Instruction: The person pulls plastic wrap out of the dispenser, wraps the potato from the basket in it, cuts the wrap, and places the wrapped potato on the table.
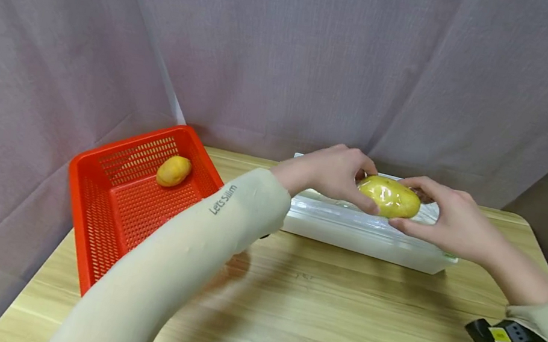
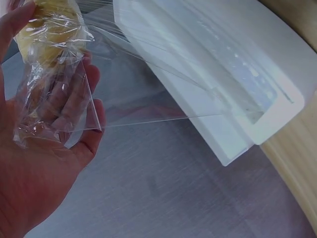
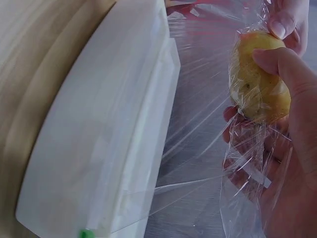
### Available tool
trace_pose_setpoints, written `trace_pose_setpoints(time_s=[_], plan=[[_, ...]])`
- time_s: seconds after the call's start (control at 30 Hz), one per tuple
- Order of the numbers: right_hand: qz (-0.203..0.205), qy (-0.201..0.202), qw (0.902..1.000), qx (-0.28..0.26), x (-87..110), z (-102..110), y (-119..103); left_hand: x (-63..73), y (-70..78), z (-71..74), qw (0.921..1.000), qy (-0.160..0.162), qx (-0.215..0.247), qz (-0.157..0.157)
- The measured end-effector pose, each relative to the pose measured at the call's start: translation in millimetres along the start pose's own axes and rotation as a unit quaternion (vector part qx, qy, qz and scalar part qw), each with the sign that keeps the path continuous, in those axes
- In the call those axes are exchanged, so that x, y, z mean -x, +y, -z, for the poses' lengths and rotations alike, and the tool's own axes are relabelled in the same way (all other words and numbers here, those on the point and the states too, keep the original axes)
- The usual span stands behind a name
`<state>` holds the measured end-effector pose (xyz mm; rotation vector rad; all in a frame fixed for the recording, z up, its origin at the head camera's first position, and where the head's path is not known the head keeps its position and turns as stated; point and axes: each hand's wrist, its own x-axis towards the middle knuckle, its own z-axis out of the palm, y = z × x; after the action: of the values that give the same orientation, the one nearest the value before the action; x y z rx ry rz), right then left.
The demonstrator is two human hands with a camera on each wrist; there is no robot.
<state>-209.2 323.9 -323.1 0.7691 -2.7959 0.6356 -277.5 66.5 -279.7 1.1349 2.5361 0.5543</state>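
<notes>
A yellow mango (image 1: 389, 198), partly wrapped in shiny cling film (image 2: 143, 94), is held up over the white cling film dispenser (image 1: 364, 236). My left hand (image 1: 336, 173) grips its left end between thumb and fingers. At the other end my right hand (image 1: 454, 221) holds it, thumb on the near side. In the right wrist view, the right thumb presses on the wrapped mango (image 3: 255, 82), and loose film bunches over the palm. A stretched sheet of film runs from the fruit back to the dispenser in both wrist views.
A red plastic basket (image 1: 136, 205) stands at the left of the wooden table (image 1: 334, 328), partly behind my left sleeve. One yellow lemon-like fruit (image 1: 173, 171) lies in it. Grey curtains (image 1: 294, 58) hang close behind the dispenser and along the left side.
</notes>
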Motion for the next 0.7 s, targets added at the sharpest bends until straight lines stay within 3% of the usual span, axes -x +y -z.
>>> trace_pose_setpoints(time_s=[0.37, 0.53, 0.7], plan=[[-0.032, -0.015, 0.9993, 0.008, 0.4, 11.5, -12.4, 6.0, 6.2, 7.1, 1.0, -0.003, 0.007, -0.005], [0.009, -0.008, 0.9996, 0.025, 12.7, 5.0, -16.9, 13.5, 8.5, -3.7, 0.9994, -0.014, -0.001, -0.032], [0.061, 0.013, 0.9971, 0.045, 31.1, -12.5, -18.7, 21.2, 9.4, -24.9, 0.9985, -0.026, -0.014, -0.047]])
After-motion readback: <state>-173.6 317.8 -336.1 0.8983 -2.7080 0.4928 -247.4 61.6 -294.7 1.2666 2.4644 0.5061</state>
